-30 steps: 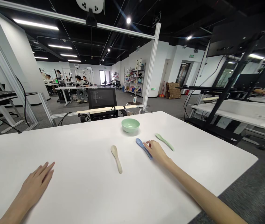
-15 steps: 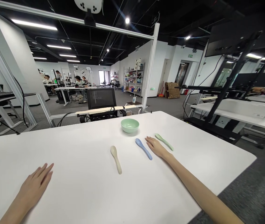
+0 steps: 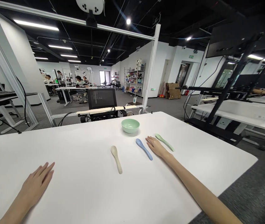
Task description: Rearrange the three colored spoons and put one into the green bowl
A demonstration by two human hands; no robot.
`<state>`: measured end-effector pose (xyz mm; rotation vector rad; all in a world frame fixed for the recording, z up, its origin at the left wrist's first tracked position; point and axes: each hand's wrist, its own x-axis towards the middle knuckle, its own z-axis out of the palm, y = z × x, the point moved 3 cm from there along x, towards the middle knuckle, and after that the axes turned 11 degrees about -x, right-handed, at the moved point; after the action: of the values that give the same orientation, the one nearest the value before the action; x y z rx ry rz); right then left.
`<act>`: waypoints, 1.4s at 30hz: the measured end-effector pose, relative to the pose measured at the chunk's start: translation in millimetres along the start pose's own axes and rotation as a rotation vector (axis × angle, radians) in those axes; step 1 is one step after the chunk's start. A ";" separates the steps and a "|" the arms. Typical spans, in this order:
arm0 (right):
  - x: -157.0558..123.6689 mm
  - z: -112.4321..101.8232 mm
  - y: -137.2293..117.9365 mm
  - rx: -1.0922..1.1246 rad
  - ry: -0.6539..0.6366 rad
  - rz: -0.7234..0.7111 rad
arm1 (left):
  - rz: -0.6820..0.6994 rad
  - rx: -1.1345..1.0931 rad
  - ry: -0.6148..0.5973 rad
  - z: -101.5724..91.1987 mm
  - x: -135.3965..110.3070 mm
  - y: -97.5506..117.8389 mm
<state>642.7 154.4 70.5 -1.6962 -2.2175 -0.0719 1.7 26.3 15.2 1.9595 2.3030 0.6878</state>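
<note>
Open right grip (image 3: 157, 147), near blue spoon (image 3: 144, 149)

A bowl (image 3: 130, 125) behind three spoons (image 3: 144, 149) on a table (image 3: 76, 149)

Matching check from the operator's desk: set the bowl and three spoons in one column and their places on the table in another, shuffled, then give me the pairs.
Things:
1. blue spoon
2. bowl
3. green spoon
4. cream spoon

Places:
A. Beyond the spoons, toward the far table edge
B. Just left of the right hand
C. Just right of the right hand
D. Of the spoons, nearest the left hand

Pairs: 1-B, 2-A, 3-C, 4-D
</note>
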 end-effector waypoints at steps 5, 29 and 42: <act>0.8 -24.6 -52.8 0.140 0.056 0.034 | 0.002 0.012 0.007 -0.4 -0.8 1.3; 51.0 -47.7 -141.1 0.282 -0.058 0.047 | 0.011 -0.012 0.002 -0.4 -1.1 4.1; 152.7 -47.6 -98.2 -0.240 -0.199 0.194 | 0.011 0.033 0.013 -1.3 -0.4 3.8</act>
<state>527.2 256.2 177.8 -2.1245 -2.2442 -0.1307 4.9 25.9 17.6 1.9884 2.3278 0.6704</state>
